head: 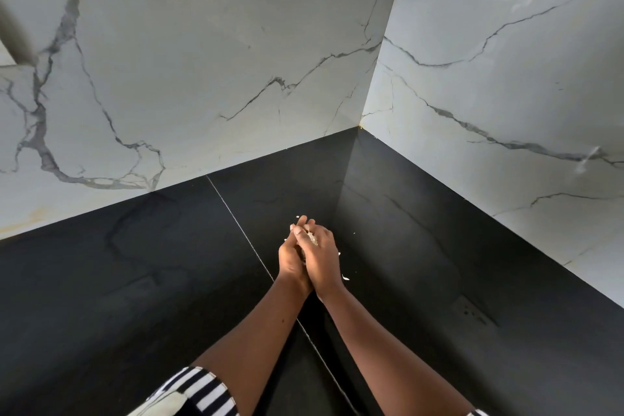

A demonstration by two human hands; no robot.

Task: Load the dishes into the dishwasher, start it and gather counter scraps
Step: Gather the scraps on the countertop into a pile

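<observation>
My left hand point(289, 258) and my right hand point(322, 255) are pressed together above the black counter point(152, 280), palms facing each other. A small heap of pale scraps point(310, 236) is cupped between them, showing near the fingertips. A few loose pale scraps point(345, 278) lie on the counter just right of my right wrist, and tiny flecks sit around the fingertips. No dishes or dishwasher appear in the head view.
White marble walls with grey veins point(202, 61) meet in a corner at the back right and bound the counter on two sides. A thin seam point(236, 216) runs diagonally across the counter under my arms. A faint outlet reflection point(472, 309) shows at the right.
</observation>
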